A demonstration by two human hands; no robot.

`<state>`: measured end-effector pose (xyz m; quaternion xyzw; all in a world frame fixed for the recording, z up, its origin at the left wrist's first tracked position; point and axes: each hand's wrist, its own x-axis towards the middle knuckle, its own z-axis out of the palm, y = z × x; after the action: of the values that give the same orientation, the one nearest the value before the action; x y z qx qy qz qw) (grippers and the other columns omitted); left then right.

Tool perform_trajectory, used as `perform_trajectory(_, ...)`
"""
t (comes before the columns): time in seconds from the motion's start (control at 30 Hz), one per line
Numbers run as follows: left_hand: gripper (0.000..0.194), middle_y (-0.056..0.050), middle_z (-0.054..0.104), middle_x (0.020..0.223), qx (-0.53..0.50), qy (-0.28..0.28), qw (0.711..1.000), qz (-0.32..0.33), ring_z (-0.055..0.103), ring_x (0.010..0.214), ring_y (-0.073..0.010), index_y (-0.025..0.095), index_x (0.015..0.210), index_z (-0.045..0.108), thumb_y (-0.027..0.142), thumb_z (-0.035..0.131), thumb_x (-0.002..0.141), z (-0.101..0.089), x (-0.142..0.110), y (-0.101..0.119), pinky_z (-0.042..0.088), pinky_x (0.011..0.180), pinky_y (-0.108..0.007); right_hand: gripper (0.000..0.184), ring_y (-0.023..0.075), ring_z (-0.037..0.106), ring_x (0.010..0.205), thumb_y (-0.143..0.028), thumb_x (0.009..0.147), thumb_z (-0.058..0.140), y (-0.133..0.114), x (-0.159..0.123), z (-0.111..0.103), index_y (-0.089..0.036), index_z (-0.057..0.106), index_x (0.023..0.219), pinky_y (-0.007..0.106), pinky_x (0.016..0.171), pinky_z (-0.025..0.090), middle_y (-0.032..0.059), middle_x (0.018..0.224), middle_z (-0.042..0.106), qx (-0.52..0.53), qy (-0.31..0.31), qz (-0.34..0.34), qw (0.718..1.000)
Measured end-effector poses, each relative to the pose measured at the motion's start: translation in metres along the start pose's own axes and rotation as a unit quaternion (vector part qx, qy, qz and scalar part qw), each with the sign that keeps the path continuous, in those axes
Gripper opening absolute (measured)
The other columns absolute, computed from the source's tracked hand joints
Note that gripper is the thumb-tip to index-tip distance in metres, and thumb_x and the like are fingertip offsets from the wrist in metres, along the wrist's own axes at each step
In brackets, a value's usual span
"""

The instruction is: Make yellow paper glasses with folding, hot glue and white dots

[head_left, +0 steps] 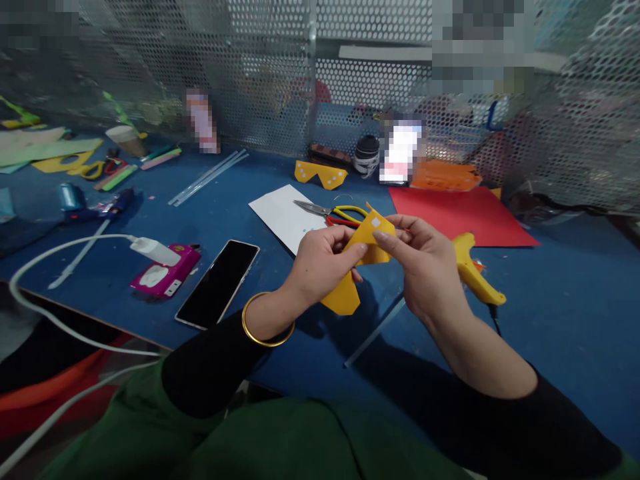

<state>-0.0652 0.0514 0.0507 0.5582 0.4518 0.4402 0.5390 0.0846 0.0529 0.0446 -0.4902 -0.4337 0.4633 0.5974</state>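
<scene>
Between both hands, above the blue table, is a yellow paper cut-out (343,297) with angled edges and a small white square on it. My left hand (325,257), with a gold bangle at the wrist, pinches it between thumb and fingers. My right hand (425,263) grips its right end, the thumb beside the white square. Just behind the hands lie scissors (345,215) with red and yellow handles, partly on a white sheet (283,213). A yellow glue gun (475,270) lies right of my right hand, and a clear glue stick (375,333) below the hands.
A phone (219,283) and a magenta power adapter (167,270) with a white cable lie to the left. Farther back are a yellow paper mask shape (320,175), a red sheet (465,217), a black thread spool (367,155) and a lit phone (401,152) before a perforated metal screen (250,80).
</scene>
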Motion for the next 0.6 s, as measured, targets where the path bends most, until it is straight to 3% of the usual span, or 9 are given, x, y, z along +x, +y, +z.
perform_trajectory(0.33,0.005,0.004,0.065,0.062,0.013,-0.028,0.999,-0.022,0.063,0.047,-0.0098,0.017,0.084,0.067,0.021,0.066,0.085,0.0017,-0.0019,0.0000,0.048,0.050,-0.021,0.036,0.0122,0.063,0.064,-0.033,0.066,0.088,-0.0028,-0.0010,-0.0002,-0.021,0.068,0.094,0.029,0.062,0.052,-0.0041,0.070,0.067,0.011,0.026,-0.016,0.999)
perform_trajectory(0.6,0.007,0.004,0.063,0.059,0.027,-0.046,0.998,-0.032,0.063,0.047,-0.0096,0.015,0.084,0.067,0.022,0.067,0.086,0.0032,-0.0032,0.0005,0.048,0.050,-0.021,0.033,0.0085,0.052,0.054,-0.029,0.066,0.086,-0.0016,-0.0002,-0.0018,-0.020,0.068,0.092,0.026,0.054,0.045,-0.0077,0.062,0.059,-0.001,0.043,-0.019,0.999)
